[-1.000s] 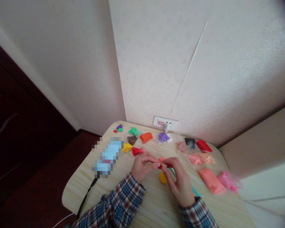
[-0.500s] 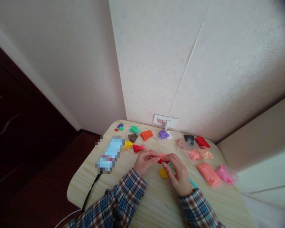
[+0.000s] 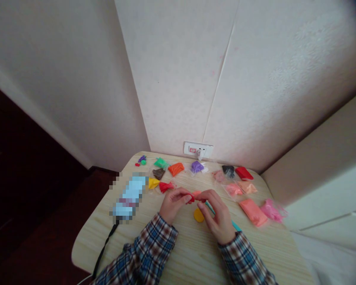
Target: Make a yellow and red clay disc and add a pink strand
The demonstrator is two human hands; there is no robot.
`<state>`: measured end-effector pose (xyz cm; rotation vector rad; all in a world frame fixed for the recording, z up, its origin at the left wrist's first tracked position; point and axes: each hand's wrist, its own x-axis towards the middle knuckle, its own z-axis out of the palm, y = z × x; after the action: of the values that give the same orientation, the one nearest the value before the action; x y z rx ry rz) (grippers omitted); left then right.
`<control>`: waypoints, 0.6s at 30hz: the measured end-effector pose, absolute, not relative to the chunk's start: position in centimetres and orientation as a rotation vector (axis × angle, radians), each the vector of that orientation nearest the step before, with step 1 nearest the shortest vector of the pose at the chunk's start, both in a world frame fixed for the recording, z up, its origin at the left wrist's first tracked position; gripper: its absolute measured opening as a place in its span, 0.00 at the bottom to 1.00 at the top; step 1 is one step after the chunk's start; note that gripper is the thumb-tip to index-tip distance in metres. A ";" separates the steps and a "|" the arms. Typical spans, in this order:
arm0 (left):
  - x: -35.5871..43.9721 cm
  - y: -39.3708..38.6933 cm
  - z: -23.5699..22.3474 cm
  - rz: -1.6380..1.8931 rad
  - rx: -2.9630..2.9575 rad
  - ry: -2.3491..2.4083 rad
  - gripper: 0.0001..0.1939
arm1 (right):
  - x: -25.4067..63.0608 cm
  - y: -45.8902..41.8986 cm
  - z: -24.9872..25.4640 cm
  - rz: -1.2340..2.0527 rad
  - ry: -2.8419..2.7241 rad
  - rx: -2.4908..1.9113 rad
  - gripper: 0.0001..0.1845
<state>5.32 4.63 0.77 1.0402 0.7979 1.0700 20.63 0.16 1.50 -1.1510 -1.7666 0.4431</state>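
My left hand pinches a small lump of red modelling clay between thumb and fingers. Opposite it, my right hand has its thumb and forefinger closed at the right side of the lump; a bit of red shows under the forefinger, partly hidden. Below the fingers a round yellow piece lies on the wooden table. A turquoise stick runs beneath my right hand, mostly covered. Just behind the hands, something salmon-coloured peeks out.
Bags of coloured clay are spread behind: red, yellow, orange, purple. More lie right, including salmon and pink. A blurred-out phone with a black cable is left. A wall socket stands behind.
The whole view has shifted, so the table and hands appear further left. Both hands keep their pinch around the red clay, with little visible change in the fingers.
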 end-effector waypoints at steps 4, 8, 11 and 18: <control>5.2 4.8 0.2 1.049 1.022 0.813 0.18 | 20.6 0.3 1.4 0.429 -1.776 -1.151 0.07; 5.2 4.9 0.1 0.994 1.024 0.829 0.18 | 20.6 0.4 1.3 0.434 -1.779 -1.174 0.07; 5.3 4.9 0.3 0.935 1.021 0.836 0.18 | 20.8 0.5 1.2 0.449 -1.784 -1.198 0.07; 5.4 4.9 0.5 0.908 1.033 0.857 0.19 | 20.9 0.7 1.1 0.479 -1.809 -1.231 0.09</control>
<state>5.44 4.86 0.48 1.0334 0.8573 0.9079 20.93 0.67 1.10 -1.2312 -1.8091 0.4787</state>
